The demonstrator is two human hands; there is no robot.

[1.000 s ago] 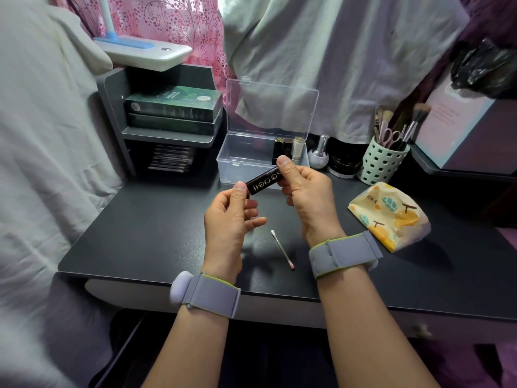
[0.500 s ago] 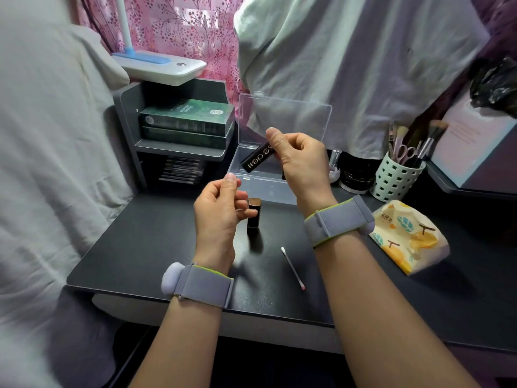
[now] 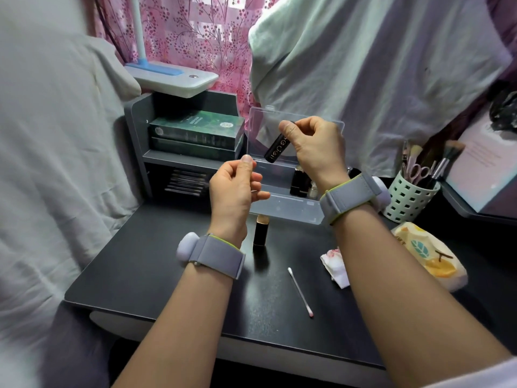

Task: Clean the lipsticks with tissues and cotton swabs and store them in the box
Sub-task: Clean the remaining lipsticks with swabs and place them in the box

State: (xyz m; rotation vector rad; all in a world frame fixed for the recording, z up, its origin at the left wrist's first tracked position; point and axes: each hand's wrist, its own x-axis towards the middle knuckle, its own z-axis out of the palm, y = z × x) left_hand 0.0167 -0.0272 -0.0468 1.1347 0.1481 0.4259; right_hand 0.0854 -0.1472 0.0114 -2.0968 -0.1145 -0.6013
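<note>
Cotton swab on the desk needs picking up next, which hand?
Probably left. The left hand seems to hold nothing, though its fingers are curled, while the right hand pinches the black cap. The cotton swab lies between both forearms.

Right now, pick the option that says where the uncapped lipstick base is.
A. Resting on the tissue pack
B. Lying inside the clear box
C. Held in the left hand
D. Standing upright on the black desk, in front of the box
D: the lipstick base stands upright on the black desk in front of the clear box, below the left hand, while the right hand holds only the black cap.
</note>
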